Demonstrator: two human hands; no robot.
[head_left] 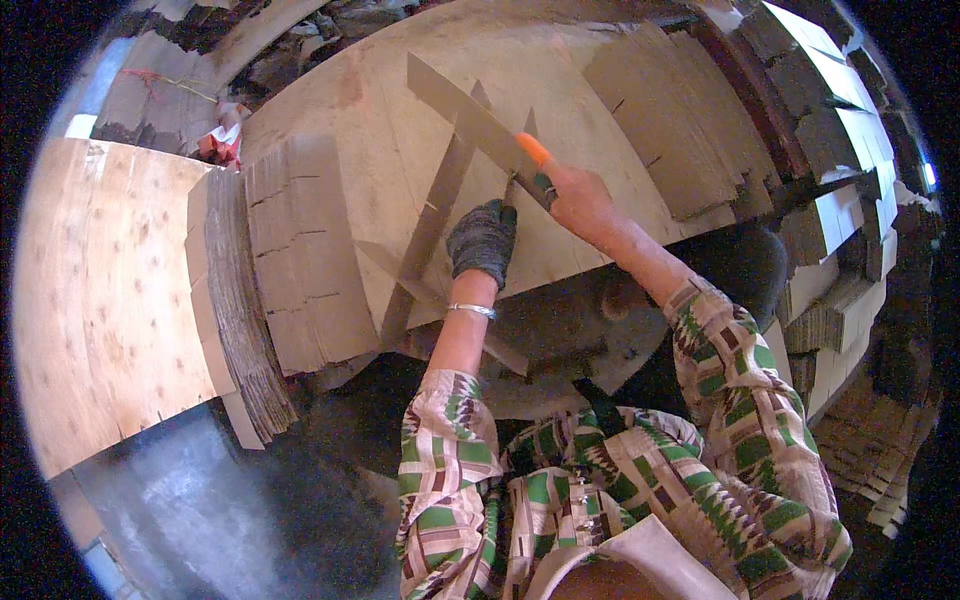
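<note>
My left hand [482, 238] wears a dark knitted glove and presses down on slotted cardboard strips [432, 215] that cross each other on the wooden table [400, 90]. My right hand [575, 195], bare with an orange cover on one finger, grips one end of a long grey cardboard strip [462, 108] that slants up and to the left over the crossed strips. A silver bangle sits on my left wrist.
A thick fanned stack of slotted cardboard strips [290, 260] lies at the table's left edge. More stacks [680, 120] lie at the right, with piles of cut cardboard [840, 130] beyond. A plywood sheet [100, 290] is at far left, grey floor below.
</note>
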